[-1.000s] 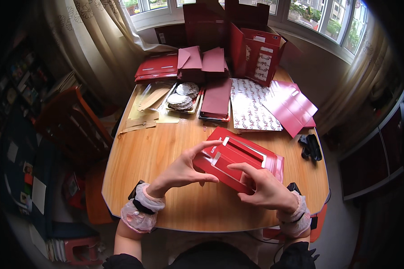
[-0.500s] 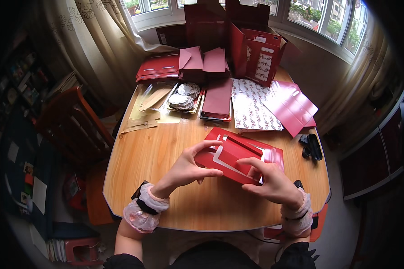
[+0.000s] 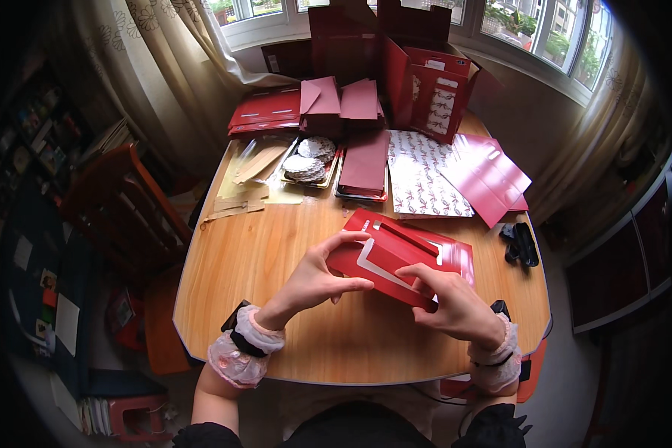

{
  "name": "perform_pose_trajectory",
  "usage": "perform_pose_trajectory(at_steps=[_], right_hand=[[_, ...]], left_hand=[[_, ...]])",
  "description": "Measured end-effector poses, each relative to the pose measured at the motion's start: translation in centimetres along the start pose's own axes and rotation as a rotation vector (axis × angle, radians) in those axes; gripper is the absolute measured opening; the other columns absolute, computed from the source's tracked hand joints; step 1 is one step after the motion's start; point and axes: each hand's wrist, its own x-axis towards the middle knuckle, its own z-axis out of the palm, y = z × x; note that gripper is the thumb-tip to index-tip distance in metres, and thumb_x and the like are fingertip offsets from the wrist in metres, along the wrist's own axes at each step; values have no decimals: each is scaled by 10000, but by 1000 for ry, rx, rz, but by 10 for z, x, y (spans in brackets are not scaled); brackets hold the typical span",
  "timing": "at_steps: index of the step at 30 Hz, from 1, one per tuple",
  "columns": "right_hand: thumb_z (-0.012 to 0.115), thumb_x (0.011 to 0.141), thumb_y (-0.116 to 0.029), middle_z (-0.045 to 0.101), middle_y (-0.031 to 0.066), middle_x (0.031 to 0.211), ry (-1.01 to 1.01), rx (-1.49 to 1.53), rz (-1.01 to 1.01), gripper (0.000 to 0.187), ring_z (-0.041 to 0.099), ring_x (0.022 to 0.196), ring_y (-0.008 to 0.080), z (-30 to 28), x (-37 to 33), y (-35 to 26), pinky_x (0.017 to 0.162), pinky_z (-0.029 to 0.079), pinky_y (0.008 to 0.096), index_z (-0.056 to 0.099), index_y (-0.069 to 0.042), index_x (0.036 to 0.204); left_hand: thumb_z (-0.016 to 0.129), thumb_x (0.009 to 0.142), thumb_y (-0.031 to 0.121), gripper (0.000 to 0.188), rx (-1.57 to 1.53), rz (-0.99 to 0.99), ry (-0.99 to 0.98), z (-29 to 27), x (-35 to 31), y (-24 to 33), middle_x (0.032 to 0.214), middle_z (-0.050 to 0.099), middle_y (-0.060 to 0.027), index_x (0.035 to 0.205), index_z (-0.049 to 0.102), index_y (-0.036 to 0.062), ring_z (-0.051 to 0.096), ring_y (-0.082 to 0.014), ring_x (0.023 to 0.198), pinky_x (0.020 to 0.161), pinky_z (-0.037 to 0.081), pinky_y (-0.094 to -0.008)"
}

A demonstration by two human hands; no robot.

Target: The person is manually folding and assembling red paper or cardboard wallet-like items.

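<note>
A red cardboard piece [image 3: 396,261] with a raised folded flap and a pale strip along one side lies at a slant over the near middle of the table. My left hand [image 3: 310,275] is curved round its left end, index finger on the upper face and thumb at the near edge. At the near right corner, my right hand [image 3: 459,302] grips the edge, fingers bent over the top and thumb below. The undersides of the fingers are partly hidden.
Behind lie a patterned white sheet [image 3: 424,175], glossy pink-red sheets [image 3: 493,179], dark red card stacks [image 3: 364,166], round patterned pieces [image 3: 306,166] and tan paper strips [image 3: 235,203]. An upright red box [image 3: 444,97] stands at the back. A black object [image 3: 521,245] sits at the right edge.
My right fingers have closed a little at the corner of the red cardboard piece. The left hand keeps nearly the same pose, and the view has shifted slightly.
</note>
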Motion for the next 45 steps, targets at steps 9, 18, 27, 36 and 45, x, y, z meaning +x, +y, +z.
perform_pose_trajectory(at_steps=[9, 18, 27, 36, 45], right_hand=[[717, 814, 2, 648, 94, 845, 16, -51, -55, 533, 658, 771, 223, 0, -1, 10, 703, 525, 349, 588, -76, 1325], [725, 858, -5, 631, 45, 828, -194, 277, 110, 511, 611, 768, 120, -11, 8, 19, 690, 493, 292, 580, -58, 1345], [718, 840, 5, 621, 59, 848, -59, 158, -19, 548, 631, 800, 179, -10, 2, 9, 720, 512, 320, 570, -85, 1359], [772, 822, -52, 640, 84, 874, -96, -73, -12, 535, 651, 818, 251, -28, -8, 1, 750, 523, 395, 581, -106, 1319], [796, 812, -14, 622, 53, 849, -15, 70, -159, 509, 621, 757, 209, -35, -12, 3, 666, 488, 341, 614, -119, 1275]], left_hand=[[919, 799, 123, 717, -5, 33, -1, 1, 2, -7, 1185, 687, -60, 1415, 557, 69, 579, -33, 605, 496, 464, -194], [921, 796, 122, 725, -8, 11, 5, -1, 2, -9, 1145, 698, -52, 1417, 549, 75, 587, -34, 640, 495, 461, -196], [917, 793, 103, 670, -13, 82, 65, -2, 5, -9, 1042, 704, -23, 1373, 584, 66, 588, -31, 636, 491, 454, -189], [909, 805, 89, 675, 27, 206, 60, -3, 1, -6, 989, 700, -10, 1393, 579, 70, 593, -30, 631, 495, 448, -196], [887, 825, 49, 649, 113, 324, 85, 0, -3, -3, 993, 724, -30, 1397, 580, 62, 658, -40, 801, 635, 515, -201]])
